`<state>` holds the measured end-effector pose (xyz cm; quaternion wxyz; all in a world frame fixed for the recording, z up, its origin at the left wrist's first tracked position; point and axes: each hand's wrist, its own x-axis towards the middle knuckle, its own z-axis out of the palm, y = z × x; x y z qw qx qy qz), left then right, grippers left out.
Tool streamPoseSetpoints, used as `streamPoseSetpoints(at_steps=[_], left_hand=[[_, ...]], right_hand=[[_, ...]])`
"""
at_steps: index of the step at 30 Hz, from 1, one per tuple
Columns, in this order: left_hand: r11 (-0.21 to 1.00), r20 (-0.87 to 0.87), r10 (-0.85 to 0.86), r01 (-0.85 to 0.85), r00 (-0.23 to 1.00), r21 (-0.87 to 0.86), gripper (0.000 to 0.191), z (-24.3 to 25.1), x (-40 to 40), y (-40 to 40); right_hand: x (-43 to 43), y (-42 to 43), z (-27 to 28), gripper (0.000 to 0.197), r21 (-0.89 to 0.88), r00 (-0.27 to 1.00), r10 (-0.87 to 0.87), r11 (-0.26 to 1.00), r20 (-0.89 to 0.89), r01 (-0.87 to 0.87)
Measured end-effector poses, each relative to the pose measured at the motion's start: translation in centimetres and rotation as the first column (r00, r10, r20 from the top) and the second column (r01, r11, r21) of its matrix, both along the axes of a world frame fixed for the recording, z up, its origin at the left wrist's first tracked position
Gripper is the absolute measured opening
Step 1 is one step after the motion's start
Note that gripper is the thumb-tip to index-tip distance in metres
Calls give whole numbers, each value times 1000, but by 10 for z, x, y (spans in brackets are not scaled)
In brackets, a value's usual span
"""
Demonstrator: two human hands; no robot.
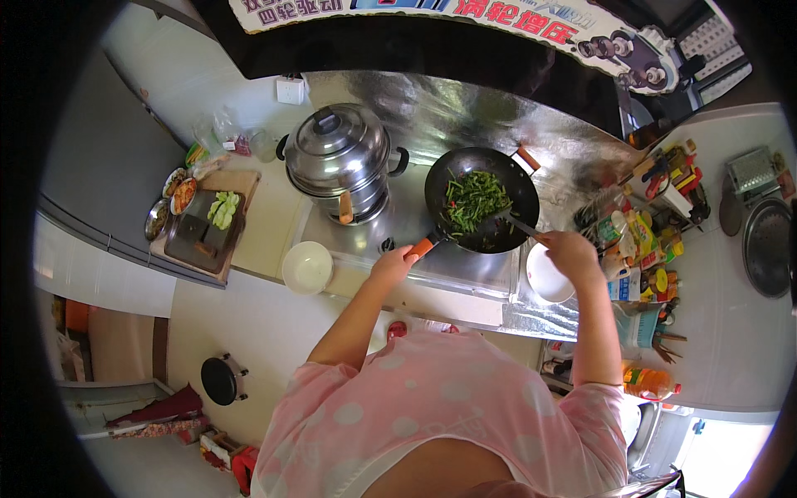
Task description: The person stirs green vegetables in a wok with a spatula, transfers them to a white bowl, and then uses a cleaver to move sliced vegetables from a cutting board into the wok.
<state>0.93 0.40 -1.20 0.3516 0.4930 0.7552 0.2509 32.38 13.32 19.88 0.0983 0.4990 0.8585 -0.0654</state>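
A dark wok [523, 205] sits on the right side of the stove, holding chopped green vegetables [476, 199] with a few red bits. My left hand [394, 266] grips the wok's orange-brown handle [424, 247]. In my right hand [571, 255] is a metal spatula [522, 225], its blade against the right edge of the greens. Partly under my right hand, a white bowl [547, 280] stands at the stove's right side. Another white bowl [307, 267] rests on the counter front, left of my left hand.
A lidded steel steamer pot [336, 149] occupies the left burner. Farther left, a cleaver [202, 239] and cut pale-green vegetable [224, 210] lie on a cutting board [246, 187], near small dishes of food [183, 196]. Seasoning bottles [647, 236] crowd the right side. The range hood [405, 46] overhangs the back.
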Motion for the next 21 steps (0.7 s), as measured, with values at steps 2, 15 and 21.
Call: streamPoseSetpoints(at_steps=[2, 15, 21], left_hand=[[1000, 12, 9, -9, 1000, -11, 38, 1, -1, -3], [996, 41, 8, -4, 999, -85, 45, 18, 1, -2], [995, 33, 9, -6, 999, -102, 46, 16, 1, -4]], right_hand=[[10, 2, 28, 29, -17, 998, 59, 998, 26, -59], [19, 31, -25, 30, -96, 920, -190, 981, -343, 167], [33, 38, 6, 35, -423, 753, -502, 846, -425, 325]])
